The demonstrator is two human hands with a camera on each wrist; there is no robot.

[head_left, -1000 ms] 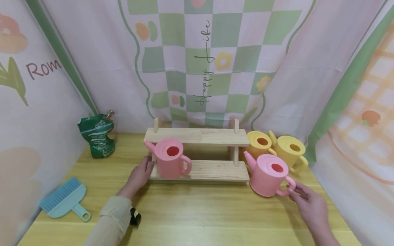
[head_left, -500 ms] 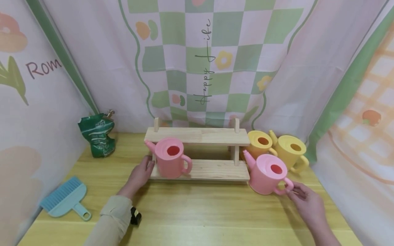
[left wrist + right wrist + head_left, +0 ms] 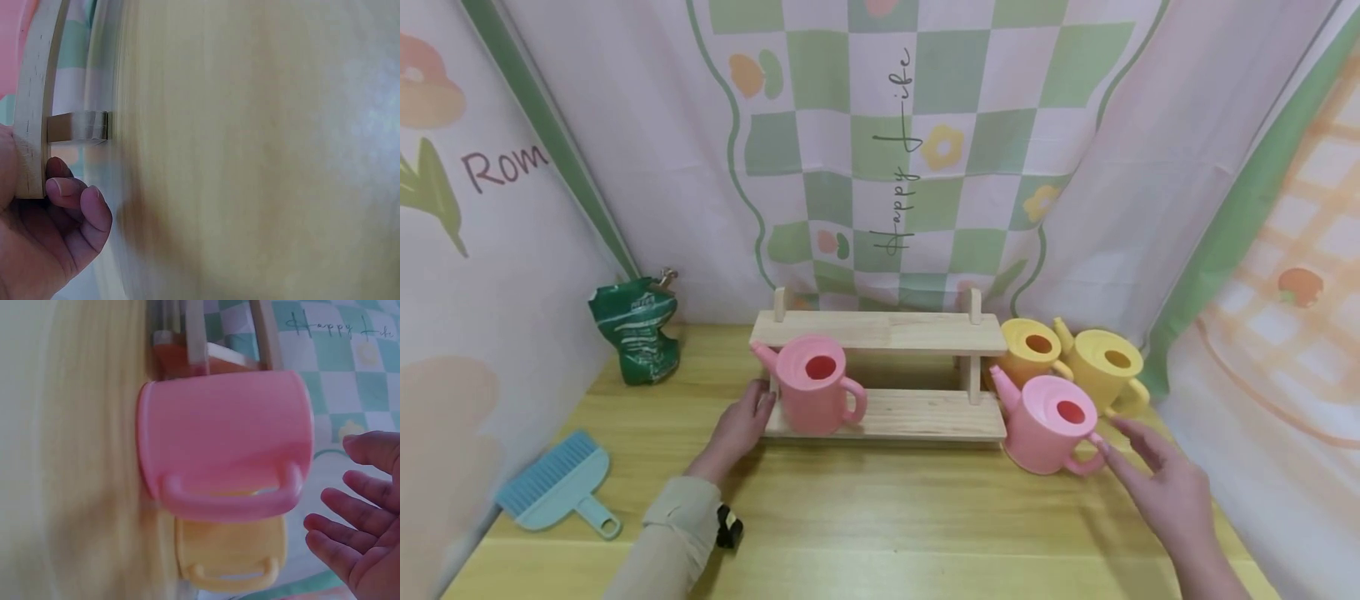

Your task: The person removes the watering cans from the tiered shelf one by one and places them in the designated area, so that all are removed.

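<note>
My left hand [image 3: 735, 433] grips the left end of the lower board of a two-tier wooden shelf [image 3: 917, 414]; in the left wrist view its fingers [image 3: 94, 212] curl under the board [image 3: 34, 106]. A pink watering can [image 3: 814, 396] stands on that lower board at the left, spout pointing left. A second pink watering can [image 3: 1047, 433] is on the table by the shelf's right end. Just right of its handle is my right hand [image 3: 1172, 492], fingers spread and holding nothing. In the right wrist view those fingers [image 3: 356, 509] are apart from the pink handle [image 3: 231, 506].
Two yellow watering cans [image 3: 1026, 350] stand behind the right pink one. A green bag [image 3: 638, 333] sits at the back left, and a light blue brush [image 3: 561, 483] lies at the left edge. Printed curtains [image 3: 925, 125] enclose the table [image 3: 880, 525].
The right pink watering can has shifted slightly left towards the shelf. My right hand has let go of its handle, spread its fingers and drawn a little right. My left hand stays put.
</note>
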